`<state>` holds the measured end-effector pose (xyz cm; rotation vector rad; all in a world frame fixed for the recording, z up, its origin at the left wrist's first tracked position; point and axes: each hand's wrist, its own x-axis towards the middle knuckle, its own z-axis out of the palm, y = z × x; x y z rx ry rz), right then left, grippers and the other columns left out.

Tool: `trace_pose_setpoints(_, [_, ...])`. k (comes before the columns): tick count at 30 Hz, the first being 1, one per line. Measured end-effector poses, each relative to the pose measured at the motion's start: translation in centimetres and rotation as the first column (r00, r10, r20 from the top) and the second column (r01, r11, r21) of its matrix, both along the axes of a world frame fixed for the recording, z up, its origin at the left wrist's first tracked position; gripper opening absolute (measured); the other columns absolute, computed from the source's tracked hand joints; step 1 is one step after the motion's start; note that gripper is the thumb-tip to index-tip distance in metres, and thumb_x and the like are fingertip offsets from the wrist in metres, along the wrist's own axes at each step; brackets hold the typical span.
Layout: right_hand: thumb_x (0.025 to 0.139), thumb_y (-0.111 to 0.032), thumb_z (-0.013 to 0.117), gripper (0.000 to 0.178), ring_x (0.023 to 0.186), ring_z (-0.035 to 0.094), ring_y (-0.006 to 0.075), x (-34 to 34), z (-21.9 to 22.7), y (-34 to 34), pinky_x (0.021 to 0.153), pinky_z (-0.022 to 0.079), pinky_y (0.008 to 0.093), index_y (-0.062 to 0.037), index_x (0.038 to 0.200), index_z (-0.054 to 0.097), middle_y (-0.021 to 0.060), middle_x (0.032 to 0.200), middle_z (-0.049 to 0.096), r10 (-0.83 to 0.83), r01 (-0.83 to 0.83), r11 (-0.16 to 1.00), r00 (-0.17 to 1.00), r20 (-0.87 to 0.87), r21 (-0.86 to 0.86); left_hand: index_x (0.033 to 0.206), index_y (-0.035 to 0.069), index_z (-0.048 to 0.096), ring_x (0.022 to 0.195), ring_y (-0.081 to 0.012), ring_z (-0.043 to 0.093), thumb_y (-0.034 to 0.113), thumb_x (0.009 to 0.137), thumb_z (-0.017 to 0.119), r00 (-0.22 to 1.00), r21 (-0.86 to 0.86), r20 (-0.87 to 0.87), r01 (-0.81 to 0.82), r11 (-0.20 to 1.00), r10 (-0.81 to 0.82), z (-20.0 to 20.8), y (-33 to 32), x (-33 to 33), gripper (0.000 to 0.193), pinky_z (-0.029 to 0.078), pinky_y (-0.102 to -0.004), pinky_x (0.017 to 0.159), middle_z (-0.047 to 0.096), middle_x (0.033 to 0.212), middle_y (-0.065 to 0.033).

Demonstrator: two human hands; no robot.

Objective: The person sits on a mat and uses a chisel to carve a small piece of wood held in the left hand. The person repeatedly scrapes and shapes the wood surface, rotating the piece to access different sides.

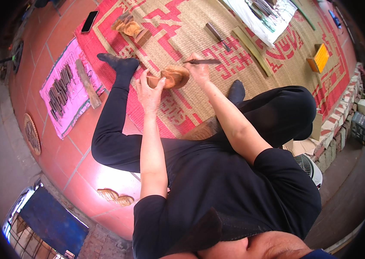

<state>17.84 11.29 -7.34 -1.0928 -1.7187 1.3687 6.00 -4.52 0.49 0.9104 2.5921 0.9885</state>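
Note:
A carved wooden piece [175,77], rounded and orange-brown, is held over the patterned mat between my legs. My left hand [150,90] grips its left side, thumb and fingers spread around it. Close to its right side, my right hand [198,71] is closed on a dark, slim carving tool [206,61]. The tool lies roughly level, its wider end out to the right; whether its narrow end touches the wood I cannot tell. A second carved wooden piece [130,29] rests beyond my left foot, beside a small brown block [142,37].
A pink cloth [68,112] with several dark tools [61,88] and a wooden strip [86,82] lies left. Ahead are a phone [89,21], a chisel [217,36], a long wooden strip [251,49] and a white sheet [273,32]. A yellow-orange box [319,58] stands right.

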Motion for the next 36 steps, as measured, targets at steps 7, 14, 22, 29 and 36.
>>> trace_pose_setpoints(7, [0.078, -0.01, 0.067, 0.009, 0.061, 0.058, 0.0121, 0.2, 1.9, -0.1, 0.057, 0.046, 0.0281, -0.0018, 0.076, 0.063, 0.0056, 0.067, 0.062, -0.088, -0.118, 0.845, 0.931, -0.354, -0.522, 0.129, 0.015, 0.051, 0.107, -0.0309, 0.054, 0.041, 0.071, 0.078, 0.999, 0.001, 0.039, -0.017, 1.0, 0.017, 0.8, 0.2, 0.5, 0.07, 0.045, -0.045, 0.091, 0.052, 0.111, -0.0119])
trace_pose_setpoints(14, [0.078, -0.009, 0.066, 0.008, 0.061, 0.057, 0.0117, 1.3, 1.1, -0.4, 0.058, 0.045, 0.0256, -0.0012, 0.079, 0.064, 0.0054, 0.067, 0.062, 0.021, -0.184, 0.826, 0.955, -0.297, -0.532, 0.129, 0.015, 0.051, 0.106, -0.0307, 0.054, 0.041, 0.071, 0.078, 0.999, 0.017, 0.032, -0.013, 1.0, 0.012, 0.6, 0.2, 0.4, 0.07, 0.045, -0.0448, 0.09, 0.051, 0.11, -0.0117])
trace_pose_setpoints(22, [0.078, -0.005, 0.065, 0.009, 0.066, 0.059, 0.0105, 1.3, 2.1, -1.3, 0.061, 0.048, 0.0274, -0.0032, 0.086, 0.068, 0.0027, 0.072, 0.064, 0.109, -0.143, 0.935, 0.987, -0.118, -0.324, 0.13, 0.015, 0.051, 0.106, -0.0304, 0.055, 0.041, 0.07, 0.078, 0.999, -0.015, 0.033, -0.021, 1.0, 0.022, 0.8, 0.2, 0.4, 0.071, 0.046, -0.0448, 0.09, 0.051, 0.111, -0.0118])
trace_pose_setpoints(29, [0.079, -0.004, 0.067, 0.01, 0.066, 0.061, 0.0117, 1.3, 1.5, -1.5, 0.06, 0.048, 0.0281, -0.0026, 0.089, 0.07, 0.004, 0.074, 0.066, 0.115, -0.195, 0.894, 0.97, -0.213, -0.403, 0.131, 0.016, 0.05, 0.107, -0.0306, 0.054, 0.042, 0.07, 0.078, 0.998, -0.034, 0.062, -0.026, 0.999, 0.028, 0.8, 0.1, 0.3, 0.072, 0.045, -0.0451, 0.091, 0.05, 0.112, -0.0115])
trace_pose_setpoints(36, [0.076, -0.008, 0.072, 0.011, 0.065, 0.062, 0.0131, 1.6, 0.9, -2.1, 0.061, 0.049, 0.0277, 0.0006, 0.083, 0.071, 0.0055, 0.071, 0.067, 0.16, -0.165, 0.906, 0.986, -0.045, -0.39, 0.13, 0.017, 0.051, 0.104, -0.0306, 0.054, 0.043, 0.069, 0.079, 0.999, -0.037, 0.034, -0.021, 0.999, 0.022, 0.7, 0.2, 0.3, 0.073, 0.046, -0.0454, 0.09, 0.05, 0.109, -0.0115])
